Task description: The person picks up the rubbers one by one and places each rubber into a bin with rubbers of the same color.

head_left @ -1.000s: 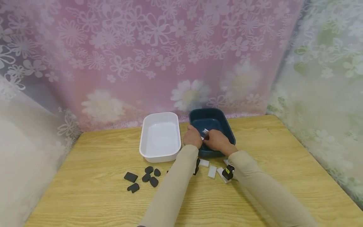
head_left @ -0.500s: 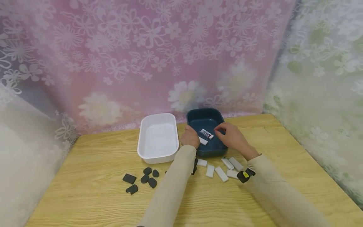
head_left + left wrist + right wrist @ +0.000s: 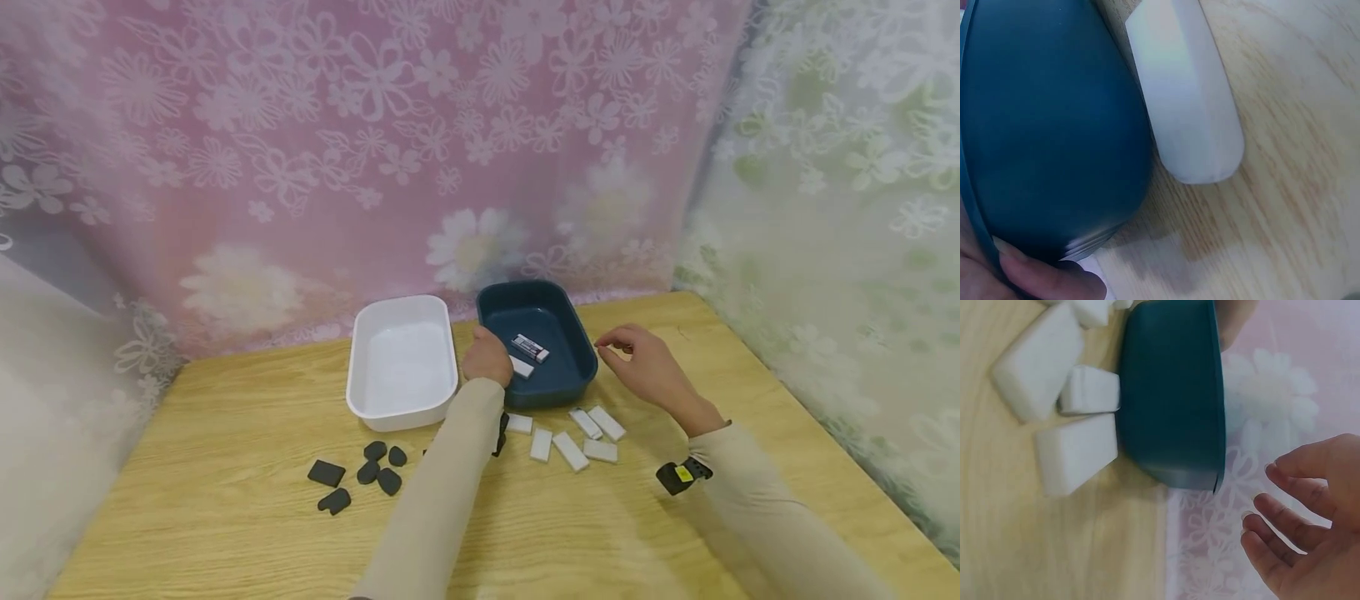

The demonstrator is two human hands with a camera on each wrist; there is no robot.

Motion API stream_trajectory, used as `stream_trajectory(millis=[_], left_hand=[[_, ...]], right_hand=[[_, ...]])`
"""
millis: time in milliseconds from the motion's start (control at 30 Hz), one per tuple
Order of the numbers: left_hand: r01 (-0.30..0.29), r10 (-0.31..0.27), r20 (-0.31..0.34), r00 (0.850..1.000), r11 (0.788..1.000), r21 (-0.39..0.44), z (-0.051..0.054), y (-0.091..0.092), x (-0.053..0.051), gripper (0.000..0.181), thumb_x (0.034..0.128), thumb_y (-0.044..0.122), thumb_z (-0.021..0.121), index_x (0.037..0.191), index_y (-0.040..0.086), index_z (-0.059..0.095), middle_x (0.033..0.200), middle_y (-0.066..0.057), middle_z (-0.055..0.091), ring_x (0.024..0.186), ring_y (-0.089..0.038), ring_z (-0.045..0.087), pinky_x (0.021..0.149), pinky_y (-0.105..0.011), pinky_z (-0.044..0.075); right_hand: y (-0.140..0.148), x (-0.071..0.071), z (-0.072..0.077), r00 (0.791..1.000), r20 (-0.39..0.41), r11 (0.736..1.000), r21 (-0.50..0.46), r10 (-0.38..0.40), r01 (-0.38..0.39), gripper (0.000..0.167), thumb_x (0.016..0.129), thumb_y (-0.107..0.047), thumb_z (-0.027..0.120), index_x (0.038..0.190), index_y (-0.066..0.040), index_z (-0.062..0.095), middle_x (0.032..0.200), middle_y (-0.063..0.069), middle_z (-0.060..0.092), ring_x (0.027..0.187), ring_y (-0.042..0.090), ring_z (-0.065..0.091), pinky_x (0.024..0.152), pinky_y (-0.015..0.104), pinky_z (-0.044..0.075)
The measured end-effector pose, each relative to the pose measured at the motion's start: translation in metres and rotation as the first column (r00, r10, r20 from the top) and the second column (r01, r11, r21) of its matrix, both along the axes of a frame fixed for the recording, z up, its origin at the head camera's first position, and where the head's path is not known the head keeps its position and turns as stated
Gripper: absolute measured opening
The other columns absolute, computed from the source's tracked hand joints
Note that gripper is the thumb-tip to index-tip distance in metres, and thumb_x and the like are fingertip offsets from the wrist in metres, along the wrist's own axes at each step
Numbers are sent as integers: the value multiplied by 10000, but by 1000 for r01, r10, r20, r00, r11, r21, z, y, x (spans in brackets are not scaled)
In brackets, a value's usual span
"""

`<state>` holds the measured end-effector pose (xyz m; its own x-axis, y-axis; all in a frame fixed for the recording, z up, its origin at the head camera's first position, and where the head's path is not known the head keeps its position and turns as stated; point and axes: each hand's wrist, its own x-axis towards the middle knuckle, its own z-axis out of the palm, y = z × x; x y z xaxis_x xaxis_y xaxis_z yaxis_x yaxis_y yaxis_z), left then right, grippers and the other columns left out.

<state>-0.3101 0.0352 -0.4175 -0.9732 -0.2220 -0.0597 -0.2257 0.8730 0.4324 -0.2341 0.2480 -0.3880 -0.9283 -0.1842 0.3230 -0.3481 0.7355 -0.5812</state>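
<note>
A dark blue tray (image 3: 573,385) holds a labelled eraser-like block (image 3: 530,347) and a plain white one (image 3: 521,367). My left hand (image 3: 487,358) grips the tray's left rim; in the left wrist view the left hand (image 3: 1035,278) has fingers curled over the tray edge (image 3: 1054,137). To the right of the tray, my right hand (image 3: 648,367) hovers with nothing in it. The right wrist view shows the right hand (image 3: 1316,519) with loosely bent, separated fingers, apart from the tray wall (image 3: 1172,394).
A white tray (image 3: 402,421) stands left of the blue one. Several white blocks (image 3: 571,452) lie in front of the blue tray. Several black pieces (image 3: 326,473) lie at the front left. A floral curtain (image 3: 337,167) hangs behind the table (image 3: 225,500).
My right hand has let go of the labelled block inside the blue tray and moved out to the right, past the rim. My left hand stays on the tray.
</note>
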Motion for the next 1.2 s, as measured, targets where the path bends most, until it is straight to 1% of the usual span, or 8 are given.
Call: stream_trajectory(millis=[200,300,433,533,733,833,967,1200], left_hand=[[-4,4,12,1000,1000,2,-2,0,-2,249,926,146,570,1102,35,433,940,-154,690,843,-256,676,670,-393,544],[-2,2,24,1000,1000,0,-5,0,-2,263,930,153,566,1119,35,426,950,-149,690,851,-252,676,674,-393,545],[3,-3,25,1000,1000,6,-4,-1,-1,288,923,160,579,1126,28,423,941,-152,689,844,-257,676,673,-399,544],[9,-9,24,1000,1000,13,-3,-1,0,308,917,163,589,1134,24,419,944,-157,688,846,-263,675,685,-401,542],[5,-5,24,1000,1000,11,-1,1,-1,326,907,165,607,1136,28,421,952,-153,689,853,-259,675,692,-398,542],[-2,1,32,999,1000,15,0,1,-1,304,912,157,597,1126,30,422,953,-156,688,857,-258,674,688,-399,542],[-6,6,39,999,1000,13,-1,1,-1,285,926,156,577,1133,37,423,959,-150,689,861,-255,674,691,-397,540],[-5,5,23,1000,1000,24,-2,0,-2,297,914,154,595,1129,35,427,972,-154,690,865,-258,674,686,-401,541]], right_hand=[[12,11,-6,997,78,1000,-1,-8,8,182,960,-123,572,1075,-11,656,1138,179,576,1058,392,548,904,524,433],[15,18,-10,994,106,1000,29,4,-8,184,951,-111,587,1095,-15,650,1161,177,569,1074,397,542,902,527,432],[17,27,-18,988,151,998,61,16,-25,203,937,-110,609,1109,-10,648,1171,175,563,1057,397,550,879,525,442],[17,32,-23,981,193,997,64,35,-48,231,933,-141,620,1120,-6,641,1174,182,554,1012,367,561,832,500,465],[12,39,-35,961,266,992,85,70,-96,327,908,-195,658,1151,19,616,1133,181,562,874,252,578,718,397,492],[7,42,-40,957,288,986,146,38,-83,329,884,-193,681,1144,0,624,1102,144,576,829,191,571,705,361,480],[0,46,-43,959,284,976,208,9,-71,294,877,-179,678,1124,-24,640,1059,105,599,798,167,568,681,350,473],[-6,47,-41,966,259,963,253,23,-91,285,865,-137,667,1122,-17,643,1024,94,606,789,178,559,679,364,474]])
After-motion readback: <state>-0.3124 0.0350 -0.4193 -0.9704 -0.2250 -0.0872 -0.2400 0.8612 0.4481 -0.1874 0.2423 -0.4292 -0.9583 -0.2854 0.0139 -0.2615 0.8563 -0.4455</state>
